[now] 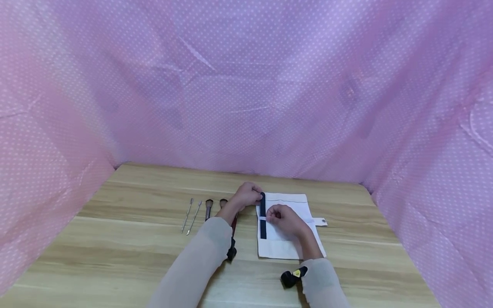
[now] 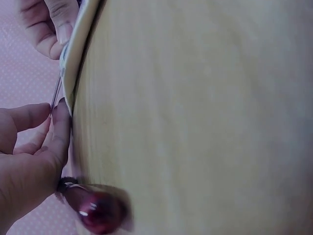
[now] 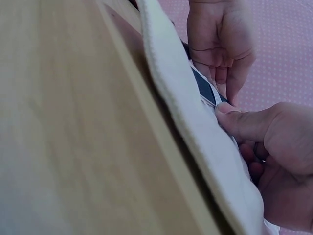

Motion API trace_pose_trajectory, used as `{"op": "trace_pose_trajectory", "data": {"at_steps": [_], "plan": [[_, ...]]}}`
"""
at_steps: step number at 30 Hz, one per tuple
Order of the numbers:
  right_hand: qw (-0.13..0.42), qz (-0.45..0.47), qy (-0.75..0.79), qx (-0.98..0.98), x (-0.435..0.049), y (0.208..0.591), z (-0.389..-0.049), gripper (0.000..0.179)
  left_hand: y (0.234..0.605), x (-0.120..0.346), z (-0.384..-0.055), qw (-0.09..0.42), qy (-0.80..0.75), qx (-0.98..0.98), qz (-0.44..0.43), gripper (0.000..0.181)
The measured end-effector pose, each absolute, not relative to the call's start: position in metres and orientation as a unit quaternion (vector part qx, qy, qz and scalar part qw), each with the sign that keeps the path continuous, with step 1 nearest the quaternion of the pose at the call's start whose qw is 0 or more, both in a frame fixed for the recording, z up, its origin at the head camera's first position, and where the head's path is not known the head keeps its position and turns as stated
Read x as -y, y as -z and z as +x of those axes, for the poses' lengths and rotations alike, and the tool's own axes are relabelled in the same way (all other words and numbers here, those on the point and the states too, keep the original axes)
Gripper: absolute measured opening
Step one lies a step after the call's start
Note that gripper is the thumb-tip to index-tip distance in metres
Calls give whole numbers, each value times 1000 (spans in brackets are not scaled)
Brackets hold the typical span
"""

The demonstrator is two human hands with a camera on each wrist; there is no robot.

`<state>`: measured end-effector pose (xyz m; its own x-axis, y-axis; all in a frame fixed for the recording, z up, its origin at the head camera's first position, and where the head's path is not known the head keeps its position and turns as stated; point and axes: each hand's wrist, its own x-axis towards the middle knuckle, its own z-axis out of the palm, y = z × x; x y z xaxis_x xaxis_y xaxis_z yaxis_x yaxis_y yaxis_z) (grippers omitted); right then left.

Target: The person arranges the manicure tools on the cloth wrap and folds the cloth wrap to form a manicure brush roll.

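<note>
A white cloth case [image 1: 277,250] lies open and flat on the table. Along its left side runs a black nail file [image 1: 263,226], flat and round-ended, passing under a white elastic band [image 1: 262,218]. My left hand [image 1: 246,195] pinches the file near its far end; in the left wrist view, thumb and fingers of the left hand [image 2: 36,152] hold its thin edge. With thumb and finger, my right hand [image 1: 285,219] pinches the band just right of the file. The right wrist view shows the right thumb [image 3: 232,117] at the band, against the file.
Left of the case lie two thin metal tools [image 1: 187,216] and two makeup brushes [image 1: 209,204], partly hidden by my left arm. A strap with a snap [image 1: 320,221] sticks out from the case's right side. Pink dotted cloth [image 1: 246,107] surrounds the wooden table [image 1: 115,248].
</note>
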<state>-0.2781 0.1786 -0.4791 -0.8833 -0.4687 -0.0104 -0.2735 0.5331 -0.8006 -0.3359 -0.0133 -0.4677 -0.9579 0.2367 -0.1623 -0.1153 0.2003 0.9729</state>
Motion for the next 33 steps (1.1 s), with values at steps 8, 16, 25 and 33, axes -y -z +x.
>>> {"op": "trace_pose_trajectory", "data": {"at_steps": [8,16,25,33], "plan": [[115,-214,443,-863,-179,480,-278,8,466,13,-336,137,-615,-776,39,18],[115,-205,434,-870,-179,477,-278,9,461,17,-335,136,-570,-809,40,13],[118,-192,434,-872,-178,476,-278,7,464,17,-337,119,-523,-843,52,6],[114,-201,434,-871,-179,478,-279,8,463,18,-336,116,-516,-846,61,9]]}}
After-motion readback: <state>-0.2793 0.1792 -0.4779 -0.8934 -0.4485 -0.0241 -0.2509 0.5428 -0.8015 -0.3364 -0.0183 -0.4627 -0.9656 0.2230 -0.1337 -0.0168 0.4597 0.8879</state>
